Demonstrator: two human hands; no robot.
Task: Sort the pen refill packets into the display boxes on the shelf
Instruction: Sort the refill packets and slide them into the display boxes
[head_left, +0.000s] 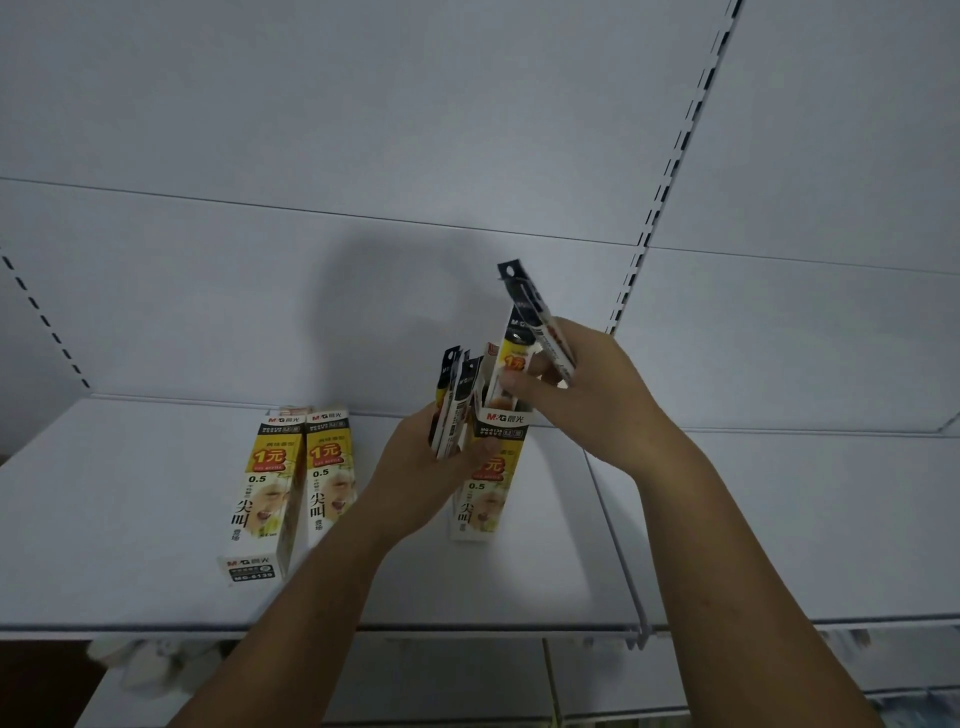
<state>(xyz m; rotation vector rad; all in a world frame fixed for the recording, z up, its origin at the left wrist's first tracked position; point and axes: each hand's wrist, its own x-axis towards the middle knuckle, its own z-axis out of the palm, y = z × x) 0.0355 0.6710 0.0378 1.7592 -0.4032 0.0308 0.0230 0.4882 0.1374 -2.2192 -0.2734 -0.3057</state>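
- left hand (421, 462) is reaching up from 7 o'clock with the forearm bare, fingers curling round and gripping a left-hand bundle (453, 402) of refill packets.
- right hand (587, 384) is coming in from 5 o'clock with the wrist bent toward 10 o'clock; thumb and fingers are pinching the right-hand packets (530, 322) just above the open display box (491, 470).
- left-hand bundle is standing nearly upright, long axis 12 to 6, black header ends pointing to 12 o'clock and lower ends hiding in the palm.
- right-hand packets are tilting, long axis about 11 to 5, the black end with the hang hole pointing to 11 o'clock; how many packets, cannot tell.
- open display box is sitting on the white shelf (130, 519) between the two hands, at 3 o'clock of the left hand, touching it, with packets poking out of its top.
- two closed display boxes (296, 483) are sitting side by side at 9 o'clock of the left hand, well apart from the open one.
- box fronts are reading "m&g", "mg-6139", "1元", "0.5" and "尖叫"; a packet in the right hand is showing "m&g" and a blurred "1元".
- slotted upright (670, 171) is running toward 1 o'clock on the back panel.
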